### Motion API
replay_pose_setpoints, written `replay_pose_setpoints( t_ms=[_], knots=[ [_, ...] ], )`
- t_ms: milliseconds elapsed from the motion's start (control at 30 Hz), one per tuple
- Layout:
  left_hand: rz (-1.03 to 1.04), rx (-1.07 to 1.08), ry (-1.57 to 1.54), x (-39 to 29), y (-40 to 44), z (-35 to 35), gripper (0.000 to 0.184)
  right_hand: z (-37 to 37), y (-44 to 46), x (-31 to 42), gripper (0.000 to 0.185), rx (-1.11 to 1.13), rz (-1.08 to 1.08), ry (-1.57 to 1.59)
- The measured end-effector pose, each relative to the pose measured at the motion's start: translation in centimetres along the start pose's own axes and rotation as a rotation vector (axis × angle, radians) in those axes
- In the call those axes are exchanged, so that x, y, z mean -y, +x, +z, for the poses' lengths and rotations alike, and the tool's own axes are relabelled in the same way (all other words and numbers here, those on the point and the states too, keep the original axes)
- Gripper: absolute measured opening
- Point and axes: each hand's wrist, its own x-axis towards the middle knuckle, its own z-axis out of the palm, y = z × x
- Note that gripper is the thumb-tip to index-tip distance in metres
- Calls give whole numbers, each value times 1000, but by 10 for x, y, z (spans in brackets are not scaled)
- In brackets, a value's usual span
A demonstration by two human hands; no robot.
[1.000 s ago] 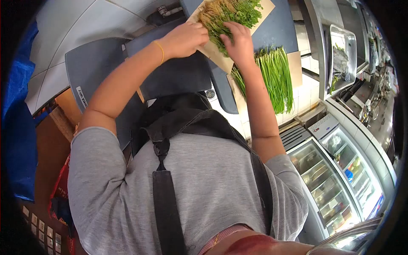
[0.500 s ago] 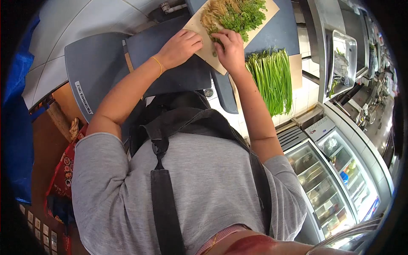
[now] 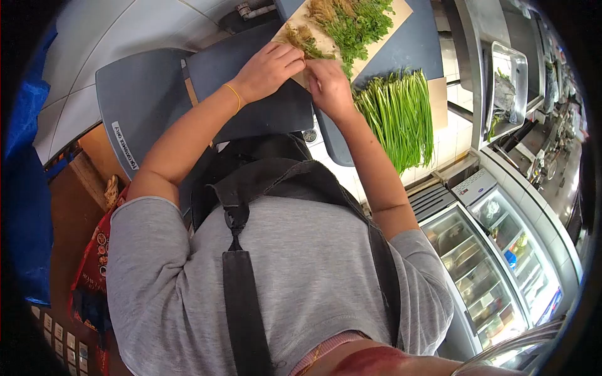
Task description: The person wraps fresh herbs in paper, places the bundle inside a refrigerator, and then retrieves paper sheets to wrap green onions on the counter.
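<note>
A sheet of brown cardboard (image 3: 382, 47) carries a pile of leafy green coriander (image 3: 360, 31) with pale brown roots at its far side. A smaller rooted clump of coriander (image 3: 302, 39) lies apart from the pile, just beyond my fingers. My left hand (image 3: 276, 67), with a yellow band at the wrist, is closed at the cardboard's near left edge; its fingertips are hidden. Close against it, my right hand (image 3: 331, 88) has curled fingers pinching by the clump's stems. To the right lies a thick bunch of long green chives (image 3: 401, 119).
Everything lies on a dark grey table (image 3: 414, 37). A dark grey chair (image 3: 138, 94) stands at its left. On the right are a metal tray (image 3: 508, 81) on a steel counter and glass-topped chillers (image 3: 476, 269). A blue sheet (image 3: 28, 219) hangs at the far left.
My right hand has come away from the pile toward my left hand. A small coriander clump now sits separate from the pile. My left hand has barely shifted.
</note>
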Motion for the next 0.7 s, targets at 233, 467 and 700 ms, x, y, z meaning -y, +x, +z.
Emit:
replay_pose_setpoints(
  t_ms=[233,467,700],
  knots=[
    [-32,73,22,1,-8,6,36,-1,-7,6,25,64,103,-186],
    [-66,129,73,0,-6,10,41,-1,8,-14,19,-52,220,-133],
    [-125,151,63,-3,-10,9,35,-2,23,-30,29,184,333,-248]
  ],
)
